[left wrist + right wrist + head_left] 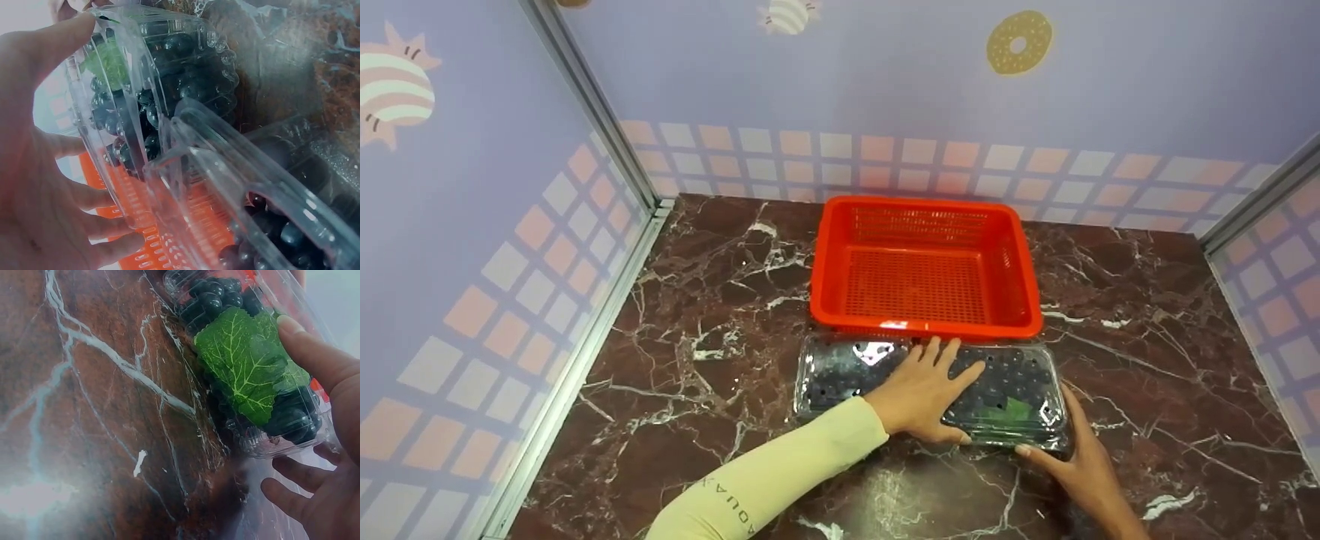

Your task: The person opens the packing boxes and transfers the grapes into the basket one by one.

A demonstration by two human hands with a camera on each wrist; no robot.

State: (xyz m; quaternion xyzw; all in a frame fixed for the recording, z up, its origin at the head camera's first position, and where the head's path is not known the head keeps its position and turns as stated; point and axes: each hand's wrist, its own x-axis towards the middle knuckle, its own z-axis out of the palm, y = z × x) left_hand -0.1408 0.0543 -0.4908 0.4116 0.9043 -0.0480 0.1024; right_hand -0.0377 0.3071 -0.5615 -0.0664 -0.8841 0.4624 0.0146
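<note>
Left hand (922, 390) wide, fingers spread across where two clear boxes meet, thumb at the near edge of the right box (1016, 386), fingertips toward the basket; nothing gripped. Right hand (1084, 461) loosely open at the outer corner of the same box: thumb on its near side, other fingers by its end, holding nothing closed. The left box (836, 375) lies under and left of the left hand, just beside the other. Both contain dark grapes (295, 419); a green leaf (239, 365) sits by the right thumb, inside the right box. Red basket (926, 328) just beyond the left fingertips, perforated sides and bottom. Writing: pale yellow sleeve (780, 465) on the left arm, dark capitals "AQUA", next letter unclear. Veined brown counter (712, 405) beneath both hands. Beyond them, lilac wall (885, 75) printed with pink and white squares, a candy and a doughnut.
</note>
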